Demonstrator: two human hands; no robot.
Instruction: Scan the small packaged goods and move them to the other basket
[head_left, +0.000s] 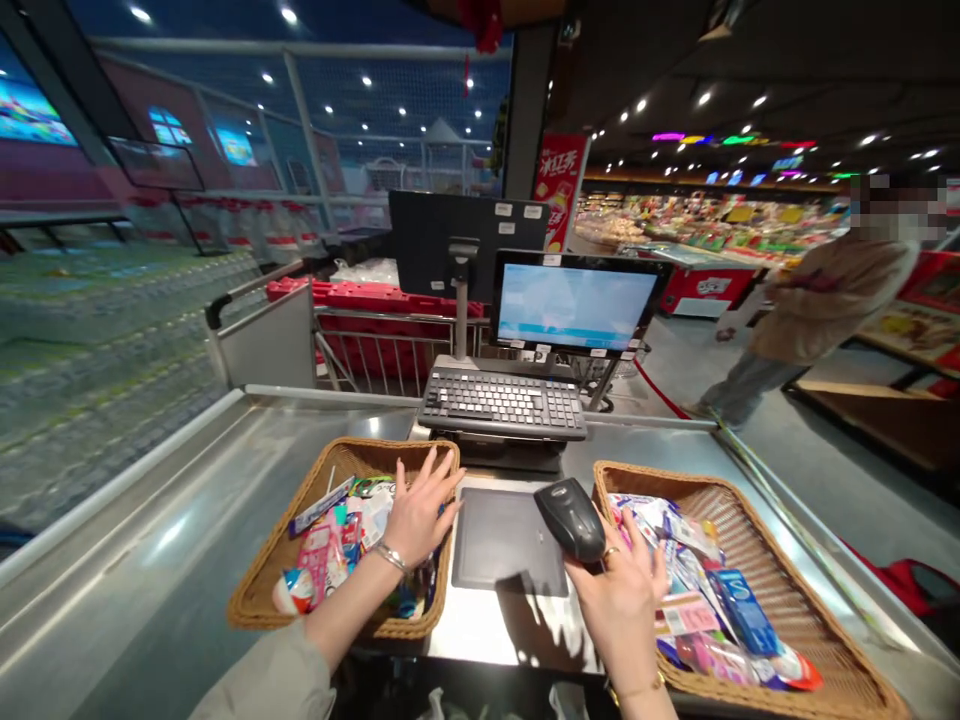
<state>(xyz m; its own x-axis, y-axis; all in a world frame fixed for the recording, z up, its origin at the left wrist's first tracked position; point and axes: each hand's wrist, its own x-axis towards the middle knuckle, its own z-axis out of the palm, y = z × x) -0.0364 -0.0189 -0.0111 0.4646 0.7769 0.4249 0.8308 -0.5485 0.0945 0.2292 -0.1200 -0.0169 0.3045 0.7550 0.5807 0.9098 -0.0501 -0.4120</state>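
Fingers, left hand [420, 510]: spread apart, above a wicker basket [259, 590] of packaged goods [326, 560].
Fingers, right hand [619, 600]: clamped on a black handheld barcode scanner [570, 518].
Scanner position: over a dark counter pad [506, 545], beside a second wicker basket [840, 650].
Beyond: keyboard [502, 403], monitor [574, 302].

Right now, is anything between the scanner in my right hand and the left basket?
Yes, your left hand is spread over the side of the basket nearest the scanner. A flat black pad also lies between them, low on the counter.
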